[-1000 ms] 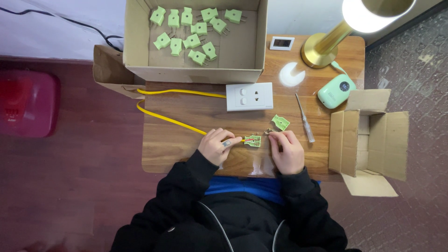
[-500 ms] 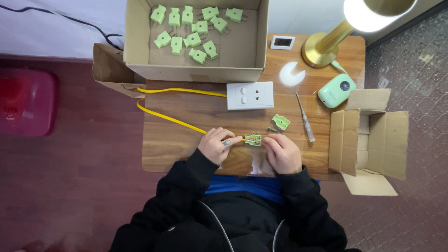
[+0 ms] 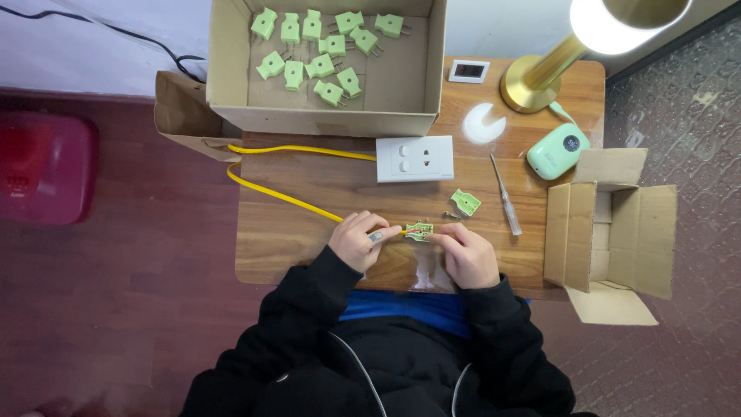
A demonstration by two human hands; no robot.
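My left hand pinches the end of a yellow cable at the front of a small wooden table. My right hand holds an opened green plug body against that cable end. The two hands meet at the plug. The plug's loose green cover lies just beyond my right hand, with a small metal part beside it. A screwdriver rests to the right of the cover.
A large cardboard box at the back holds several green plugs. A white wall socket, a gold lamp, a mint-green gadget and a small white display sit on the table. An open cardboard box stands at right, a red object at left.
Both hands stay at the plug with only slight finger shifts. The other things on the table have not moved.
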